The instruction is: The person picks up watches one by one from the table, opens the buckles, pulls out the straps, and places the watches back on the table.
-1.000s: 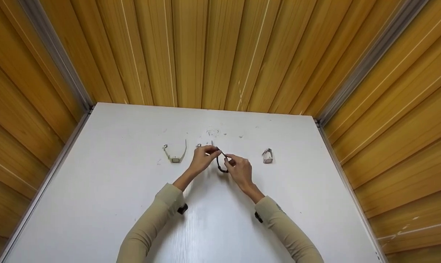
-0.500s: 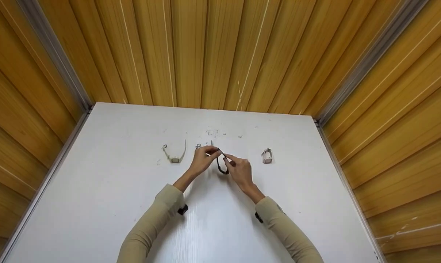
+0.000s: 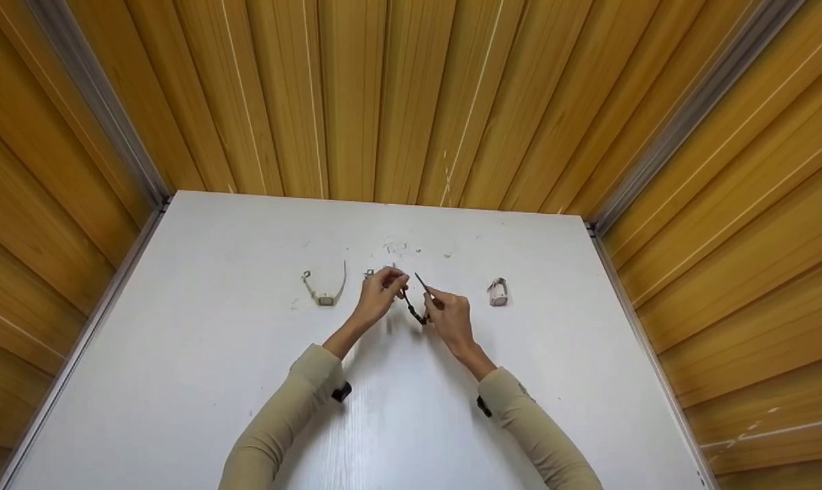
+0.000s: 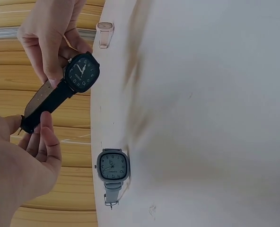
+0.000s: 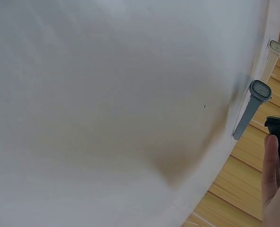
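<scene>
A black wristwatch (image 4: 83,72) with a square dial and black strap is held up between both hands. My left hand (image 3: 380,296) pinches the buckle end of its strap, as the left wrist view shows. My right hand (image 3: 450,321) grips the watch by the case, thumb and fingers close beside the dial. The other strap half (image 3: 422,282) sticks out past the right fingers, its tip apart from the left fingers in the head view. At the right wrist view's edge, only part of the watch and the right hand (image 5: 277,189) appear.
On the white table (image 3: 411,422), a grey watch (image 4: 112,165) lies behind the left hand, mostly hidden in the head view. A pale green watch (image 3: 326,298) lies left, a pink watch (image 3: 499,292) right. Wood-patterned walls (image 3: 384,102) border the table.
The strap half that ran between both hands has come away from the left fingers and now points up free. The right hand has shifted slightly; the other watches stay put.
</scene>
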The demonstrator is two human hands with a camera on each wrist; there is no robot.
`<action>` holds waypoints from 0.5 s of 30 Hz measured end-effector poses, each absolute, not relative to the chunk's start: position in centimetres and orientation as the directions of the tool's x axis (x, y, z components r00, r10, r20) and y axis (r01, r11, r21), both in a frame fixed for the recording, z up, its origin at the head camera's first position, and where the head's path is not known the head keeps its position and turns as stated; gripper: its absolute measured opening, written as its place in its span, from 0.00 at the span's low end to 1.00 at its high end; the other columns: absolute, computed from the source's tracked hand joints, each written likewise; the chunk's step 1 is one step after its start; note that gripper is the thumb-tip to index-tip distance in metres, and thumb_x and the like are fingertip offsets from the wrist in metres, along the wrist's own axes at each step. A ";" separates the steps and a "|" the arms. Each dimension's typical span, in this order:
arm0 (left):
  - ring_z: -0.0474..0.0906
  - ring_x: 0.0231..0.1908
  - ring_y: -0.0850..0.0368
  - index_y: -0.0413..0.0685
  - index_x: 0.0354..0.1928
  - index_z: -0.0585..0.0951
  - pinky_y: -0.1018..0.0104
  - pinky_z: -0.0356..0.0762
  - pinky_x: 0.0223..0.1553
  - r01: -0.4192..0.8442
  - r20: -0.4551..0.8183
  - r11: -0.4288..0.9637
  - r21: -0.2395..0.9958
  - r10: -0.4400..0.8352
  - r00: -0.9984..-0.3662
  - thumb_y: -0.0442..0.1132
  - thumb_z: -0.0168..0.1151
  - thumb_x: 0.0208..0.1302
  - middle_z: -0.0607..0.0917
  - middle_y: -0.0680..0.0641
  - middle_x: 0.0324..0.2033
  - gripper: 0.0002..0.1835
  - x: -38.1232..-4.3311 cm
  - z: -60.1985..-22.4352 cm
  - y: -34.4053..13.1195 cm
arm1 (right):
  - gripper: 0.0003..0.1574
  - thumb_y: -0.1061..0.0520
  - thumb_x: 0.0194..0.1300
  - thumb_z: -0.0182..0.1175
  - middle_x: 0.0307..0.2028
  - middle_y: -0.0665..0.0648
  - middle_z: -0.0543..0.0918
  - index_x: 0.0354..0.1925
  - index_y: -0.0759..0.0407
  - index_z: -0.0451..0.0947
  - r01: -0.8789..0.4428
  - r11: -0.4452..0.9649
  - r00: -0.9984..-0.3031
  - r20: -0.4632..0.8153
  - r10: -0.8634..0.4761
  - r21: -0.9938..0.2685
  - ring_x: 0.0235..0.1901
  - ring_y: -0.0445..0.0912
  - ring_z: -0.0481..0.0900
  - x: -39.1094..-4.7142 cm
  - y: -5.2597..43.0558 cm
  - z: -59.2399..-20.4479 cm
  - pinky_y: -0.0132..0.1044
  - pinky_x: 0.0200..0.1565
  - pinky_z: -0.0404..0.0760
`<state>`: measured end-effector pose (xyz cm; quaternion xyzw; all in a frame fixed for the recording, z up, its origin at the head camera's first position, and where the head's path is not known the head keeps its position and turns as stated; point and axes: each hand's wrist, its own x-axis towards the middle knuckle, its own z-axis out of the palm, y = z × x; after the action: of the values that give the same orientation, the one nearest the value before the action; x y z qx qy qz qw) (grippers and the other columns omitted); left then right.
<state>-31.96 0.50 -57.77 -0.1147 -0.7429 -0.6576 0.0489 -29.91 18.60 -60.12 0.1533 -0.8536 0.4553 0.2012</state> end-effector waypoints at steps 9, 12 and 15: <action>0.76 0.33 0.64 0.31 0.51 0.78 0.76 0.76 0.37 0.136 0.131 0.087 0.987 0.058 -0.990 0.36 0.62 0.73 0.84 0.41 0.36 0.13 -32.3 -57.6 0.8 | 0.10 0.70 0.67 0.63 0.22 0.65 0.87 0.44 0.73 0.87 -0.408 0.474 -0.888 0.460 -0.006 -0.780 0.17 0.53 0.85 -31.1 19.2 -60.0 0.26 0.20 0.82; 0.77 0.35 0.61 0.30 0.51 0.78 0.76 0.75 0.38 0.151 0.148 0.135 0.979 0.029 -0.989 0.31 0.66 0.67 0.84 0.40 0.38 0.14 -32.6 -57.7 1.2 | 0.10 0.70 0.67 0.62 0.22 0.66 0.87 0.44 0.74 0.87 -0.368 0.458 -0.908 0.420 0.013 -0.810 0.18 0.58 0.86 -31.6 19.5 -60.1 0.26 0.20 0.82; 0.80 0.36 0.55 0.28 0.49 0.79 0.75 0.77 0.38 0.206 0.211 0.229 0.951 0.005 -0.978 0.27 0.65 0.64 0.85 0.36 0.37 0.13 -33.1 -58.2 1.7 | 0.10 0.70 0.67 0.61 0.22 0.68 0.87 0.43 0.74 0.86 -0.309 0.449 -0.931 0.363 0.038 -0.838 0.19 0.60 0.87 -32.1 19.7 -60.1 0.25 0.20 0.82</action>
<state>-33.15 1.68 -58.19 -0.0677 -0.7797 -0.6171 0.0815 -32.12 19.69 -60.10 0.0811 -0.8346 0.5185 0.1673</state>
